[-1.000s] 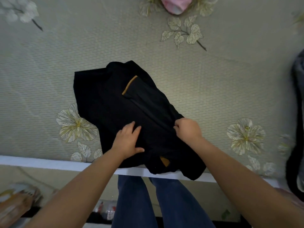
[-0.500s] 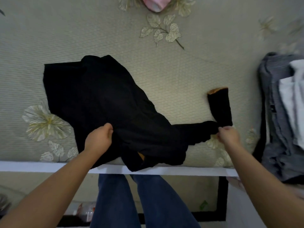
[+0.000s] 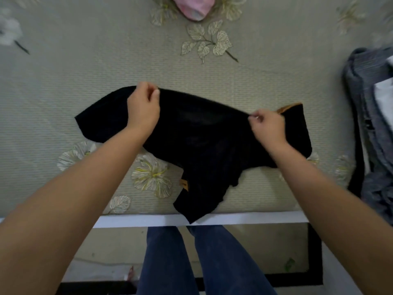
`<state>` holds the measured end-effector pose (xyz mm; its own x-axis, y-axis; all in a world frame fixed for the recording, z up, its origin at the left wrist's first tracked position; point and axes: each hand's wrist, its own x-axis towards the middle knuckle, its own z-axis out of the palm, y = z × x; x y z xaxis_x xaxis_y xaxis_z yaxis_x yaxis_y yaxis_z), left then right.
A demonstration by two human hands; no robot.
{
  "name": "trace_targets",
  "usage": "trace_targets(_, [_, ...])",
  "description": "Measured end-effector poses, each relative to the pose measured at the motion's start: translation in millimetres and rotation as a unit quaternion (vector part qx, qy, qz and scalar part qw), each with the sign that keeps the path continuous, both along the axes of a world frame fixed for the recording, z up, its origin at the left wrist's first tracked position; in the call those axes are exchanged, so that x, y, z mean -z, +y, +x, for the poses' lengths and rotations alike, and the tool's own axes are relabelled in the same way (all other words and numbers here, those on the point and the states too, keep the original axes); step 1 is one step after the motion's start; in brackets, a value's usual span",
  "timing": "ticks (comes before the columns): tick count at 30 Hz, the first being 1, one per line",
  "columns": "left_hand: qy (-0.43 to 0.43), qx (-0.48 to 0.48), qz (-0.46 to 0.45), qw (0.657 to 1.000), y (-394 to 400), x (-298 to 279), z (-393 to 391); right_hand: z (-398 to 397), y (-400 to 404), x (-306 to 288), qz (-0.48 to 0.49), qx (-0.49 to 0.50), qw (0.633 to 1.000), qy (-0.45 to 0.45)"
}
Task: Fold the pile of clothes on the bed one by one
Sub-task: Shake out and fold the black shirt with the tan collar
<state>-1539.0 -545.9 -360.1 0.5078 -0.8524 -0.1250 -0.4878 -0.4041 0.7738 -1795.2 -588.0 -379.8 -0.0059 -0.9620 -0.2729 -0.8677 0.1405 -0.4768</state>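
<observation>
Holding the black garment (image 3: 204, 141) by its far edge, my left hand (image 3: 143, 109) and my right hand (image 3: 266, 126) each had the fingers closed in a pinch on the cloth. The garment hung spread between my 2 hands over the bed (image 3: 85, 67), and its lower point reached the white edge of the bed near my legs. An orange trim (image 3: 289, 107) showed at the cloth just beside my right hand, and a small orange label (image 3: 183, 184) showed low on the fabric. A grey pile of clothes (image 3: 370, 116) lay at the right side of the bed, well apart from the garment. A pink item (image 3: 195, 7) lay at the far side.
</observation>
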Motion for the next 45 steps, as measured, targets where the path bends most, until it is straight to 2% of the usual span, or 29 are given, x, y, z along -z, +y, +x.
trace_targets(2, [-0.019,0.039,-0.064,0.997,-24,-19,-7,3,-37,-15,-0.038,0.084,0.993,-0.074])
trace_targets(4, [-0.045,0.106,-0.084,0.990,-40,-25,-14,7,-59,-20,-0.055,0.097,0.988,-0.108])
trace_targets(7, [-0.063,0.219,0.017,0.974,-36,-5,-23,6,-56,-13,0.031,0.022,0.990,-0.137])
trace_targets(10, [-0.109,0.298,0.142,0.938,1,31,-28,-12,-20,11,0.074,-0.036,0.995,-0.048])
trace_targets(14, [-0.208,0.390,0.302,0.845,45,69,-29,-43,34,45,0.182,-0.064,0.979,0.074])
trace_targets(16, [-0.253,0.394,0.332,0.819,55,79,-30,-52,50,56,0.220,-0.063,0.969,0.093])
trace_targets(18, [-0.304,0.389,0.316,0.810,58,84,-28,-53,56,61,0.192,-0.051,0.976,0.085])
trace_targets(20, [-0.324,0.383,0.288,0.816,56,83,-26,-52,53,59,0.169,-0.043,0.981,0.082])
trace_targets(21, [-0.298,0.371,0.282,0.833,52,81,-24,-52,48,54,0.175,-0.036,0.981,0.070])
trace_targets(22, [-0.233,0.344,0.285,0.864,48,76,-21,-53,42,47,0.202,-0.021,0.978,0.039])
trace_targets(23, [-0.130,0.302,0.295,0.897,43,68,-17,-56,35,37,0.248,-0.008,0.968,-0.017])
trace_targets(24, [-0.010,0.262,0.316,0.912,37,57,-12,-59,29,25,0.303,0.001,0.949,-0.083])
trace_targets(25, [0.102,0.224,0.333,0.910,29,47,-6,-61,24,11,0.346,0.007,0.926,-0.154])
trace_targets(26, [0.177,0.196,0.343,0.901,20,37,0,-63,18,-2,0.365,0.019,0.902,-0.230])
trace_targets(27, [0.212,0.177,0.341,0.899,10,29,7,-65,10,-11,0.356,0.046,0.883,-0.301])
trace_targets(28, [0.222,0.150,0.323,0.908,-1,23,12,-64,0,-17,0.328,0.086,0.866,-0.367])
trace_targets(30, [0.219,0.033,0.242,0.945,-27,16,19,-57,-25,-20,0.255,0.185,0.817,-0.483])
trace_targets(32, [0.103,-0.068,0.170,0.978,-43,19,25,-44,-49,-12,0.199,0.246,0.773,-0.550])
trace_targets(33, [0.025,-0.079,0.159,0.984,-46,23,26,-39,-59,-7,0.194,0.251,0.770,-0.554])
trace_targets(34, [-0.042,-0.058,0.155,0.985,-44,26,25,-34,-65,-1,0.198,0.241,0.783,-0.538])
trace_targets(36, [-0.140,0.044,0.127,0.981,-28,34,14,-29,-71,11,0.210,0.189,0.850,-0.444])
trace_targets(38, [-0.169,0.184,0.111,0.962,-4,48,-2,-30,-71,22,0.183,0.123,0.935,-0.279])
trace_targets(39, [-0.170,0.241,0.139,0.945,7,56,-10,-32,-69,27,0.158,0.093,0.963,-0.196])
trace_targets(41, [-0.172,0.310,0.195,0.914,23,69,-23,-37,-68,35,0.112,0.039,0.990,-0.075])
trace_targets(43, [-0.179,0.355,0.160,0.903,24,77,-31,-39,-71,42,0.080,0.002,0.997,-0.018])
trace_targets(45, [-0.257,0.383,0.117,0.880,16,85,-37,-36,-80,49,0.081,-0.011,0.997,0.000])
